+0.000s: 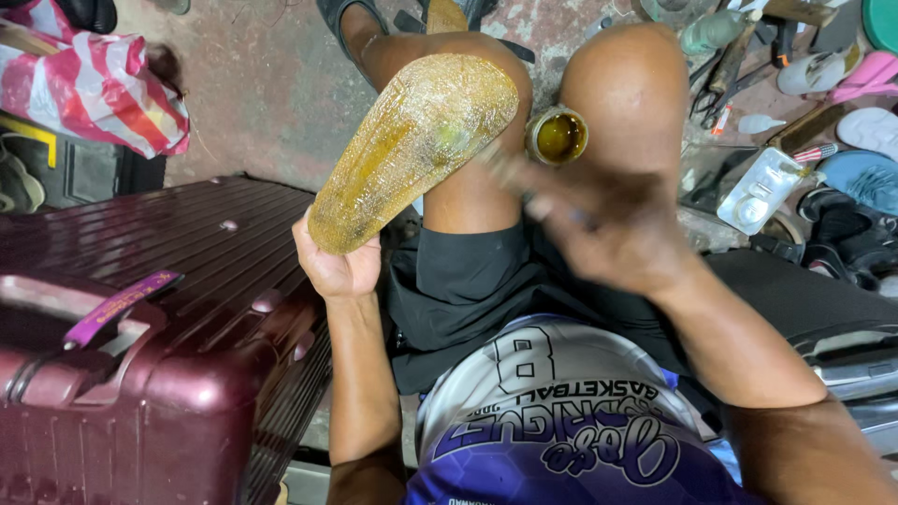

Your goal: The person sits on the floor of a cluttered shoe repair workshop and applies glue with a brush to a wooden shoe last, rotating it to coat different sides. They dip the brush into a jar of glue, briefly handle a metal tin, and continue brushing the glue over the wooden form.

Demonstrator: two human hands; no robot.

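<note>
My left hand [335, 264] grips the heel end of a shoe sole [412, 145], held bottom up over my left knee. Its surface is coated with glossy yellow glue. My right hand [599, 224] is blurred in motion in front of my right knee, fingers closed around a thin brush or stick whose tip reaches toward the sole. A small open tin of yellow glue [557, 136] sits wedged between my knees.
A maroon hard-shell suitcase [140, 318] lies at my left. A red-and-white striped bag [94, 84] is on the floor behind it. Tools, scissors, small bottles and several sandals [861, 131] are scattered on the floor at the right.
</note>
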